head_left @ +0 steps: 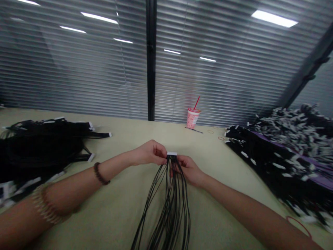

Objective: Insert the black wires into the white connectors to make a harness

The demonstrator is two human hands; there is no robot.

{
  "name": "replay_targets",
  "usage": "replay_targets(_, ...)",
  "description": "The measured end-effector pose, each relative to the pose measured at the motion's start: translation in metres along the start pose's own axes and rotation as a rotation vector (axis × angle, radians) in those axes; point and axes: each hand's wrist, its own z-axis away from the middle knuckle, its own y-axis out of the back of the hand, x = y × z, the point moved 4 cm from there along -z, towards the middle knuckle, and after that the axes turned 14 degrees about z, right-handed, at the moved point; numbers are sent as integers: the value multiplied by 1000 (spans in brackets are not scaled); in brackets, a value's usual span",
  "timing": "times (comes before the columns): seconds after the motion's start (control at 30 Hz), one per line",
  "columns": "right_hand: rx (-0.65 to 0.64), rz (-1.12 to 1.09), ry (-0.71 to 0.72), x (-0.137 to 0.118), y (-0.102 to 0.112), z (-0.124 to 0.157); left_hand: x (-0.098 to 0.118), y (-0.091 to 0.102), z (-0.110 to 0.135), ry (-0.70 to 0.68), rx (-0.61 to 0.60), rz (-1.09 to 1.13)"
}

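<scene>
Between my hands, above the middle of the table, is a wire harness (172,194) of many thin black wires. A white connector (172,153) tops it, and the wires hang down toward me. My left hand (152,152) pinches the connector's left end between thumb and fingers. On the other side, my right hand (191,170) is closed round the wires just under the connector, with some fingers hidden behind them. A few lighter wires show among the black ones near the connector.
Black harnesses with white connectors lie piled on the left (47,146). A larger harness heap (293,152) fills the right side. At the back stand a pink cup (192,118) with a straw and a pen (194,130). Rubber bands (221,138) lie nearby. Blinds (104,80) close off the far edge.
</scene>
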Motion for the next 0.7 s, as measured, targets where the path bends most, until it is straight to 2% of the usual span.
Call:
replay_targets(0.3, 14, 20, -11, -3, -1, 2, -8, -2, -2, -55, -124, -19)
replay_targets(0.5, 19, 15, -4, -3, 0, 1, -7, -4, -1, -71, -137, -7)
replay_targets(0.7, 9, 5, 26, -4, 0, 3, -14, 0, -4, -71, -116, 3)
